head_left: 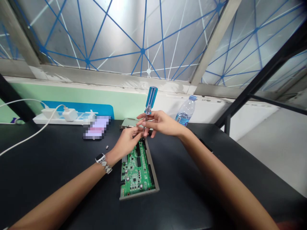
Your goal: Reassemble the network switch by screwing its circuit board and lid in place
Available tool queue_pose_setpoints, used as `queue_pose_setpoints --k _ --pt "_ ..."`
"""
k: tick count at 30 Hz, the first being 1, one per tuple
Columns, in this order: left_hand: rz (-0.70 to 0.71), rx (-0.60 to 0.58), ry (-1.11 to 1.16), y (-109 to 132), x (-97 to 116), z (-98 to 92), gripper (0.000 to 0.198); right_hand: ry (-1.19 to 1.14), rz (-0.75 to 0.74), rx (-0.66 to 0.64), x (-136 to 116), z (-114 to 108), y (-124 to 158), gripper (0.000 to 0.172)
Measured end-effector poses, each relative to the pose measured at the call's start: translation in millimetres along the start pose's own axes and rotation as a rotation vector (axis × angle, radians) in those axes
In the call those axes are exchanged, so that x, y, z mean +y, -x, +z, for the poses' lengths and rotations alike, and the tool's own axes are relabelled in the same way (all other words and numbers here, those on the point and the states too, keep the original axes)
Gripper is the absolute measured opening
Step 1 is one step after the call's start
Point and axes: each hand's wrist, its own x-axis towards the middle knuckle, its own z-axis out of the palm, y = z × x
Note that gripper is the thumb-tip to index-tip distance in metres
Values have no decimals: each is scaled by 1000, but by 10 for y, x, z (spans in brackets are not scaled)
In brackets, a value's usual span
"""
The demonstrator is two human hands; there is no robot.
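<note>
A screwdriver (151,97) with a clear blue handle stands nearly upright over the far end of a green circuit board (136,172). My right hand (164,123) holds its shaft between thumb and fingers, just below the handle. My left hand (127,142) is closed in a pinch close to the screwdriver's lower end; whatever lies between its fingertips is hidden. The board sits in a grey metal frame (153,174) on the black table, its far end covered by my hands. Several small screws (106,147) lie left of my left hand.
Behind my hands rests a flat metal case part (129,122). A phone (97,127) lies at the back left, by a white power strip (38,120) with plugged-in chargers and cables. A water bottle (186,110) stands at the back right, near a black metal table frame (240,103).
</note>
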Motion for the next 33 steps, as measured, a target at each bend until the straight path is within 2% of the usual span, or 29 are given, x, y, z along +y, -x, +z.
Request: queue_pose_setpoints --k 2,5,12,16,21,29,33 --pt "18 3 -40 6 10 -4 22 -41 -4 -57 3 -34 2 43" --pt "34 3 -74 7 23 1 24 -53 -11 -72 24 -62 -10 37" --pt "52 37 -38 -9 22 40 23 52 2 62 43 -37 -33 24" --pt "21 130 -88 -14 22 60 17 85 -3 121 55 -17 -45 24" --pt "10 180 -156 -1 59 67 12 142 -29 167 65 21 -54 26" --pt "-33 195 -121 0 89 63 15 183 -58 241 106 74 -80 31" --pt "-60 126 -9 -5 77 57 14 184 -56 245 96 83 -71 31"
